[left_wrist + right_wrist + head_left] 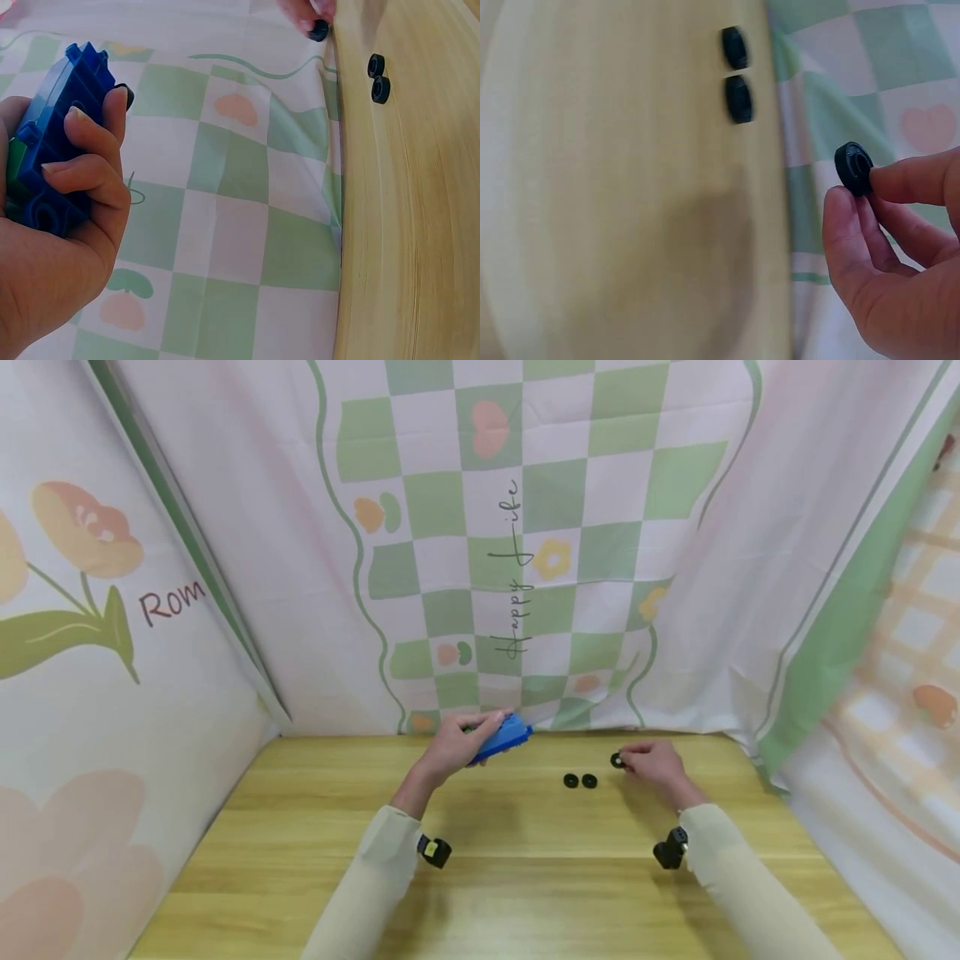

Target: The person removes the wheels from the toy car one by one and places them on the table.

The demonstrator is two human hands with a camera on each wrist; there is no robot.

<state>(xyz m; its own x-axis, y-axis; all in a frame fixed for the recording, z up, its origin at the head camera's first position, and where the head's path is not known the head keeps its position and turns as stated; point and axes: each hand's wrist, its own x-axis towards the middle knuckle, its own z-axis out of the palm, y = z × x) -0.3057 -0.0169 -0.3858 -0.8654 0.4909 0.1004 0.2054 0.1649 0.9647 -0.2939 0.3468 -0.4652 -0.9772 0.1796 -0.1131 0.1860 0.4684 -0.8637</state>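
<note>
My left hand (453, 745) grips a blue plastic toy vehicle body (504, 737), raised over the back of the table. The left wrist view shows its ribbed blue side (82, 94), a green part (15, 169) by the palm, and a black round edge (129, 96) peeking out behind a fingertip. Between thumb and fingers, my right hand (656, 764) pinches a small black toy wheel (853, 168), held up off the wood. Two more black wheels, one on the left (571, 781) and one on the right (589, 782), lie side by side on the table, left of that hand.
The light wooden table (517, 893) ends at the back against a green-and-white checked curtain (495, 543). More printed fabric (75, 710) hangs along the left side, and a green-edged curtain (847, 652) on the right.
</note>
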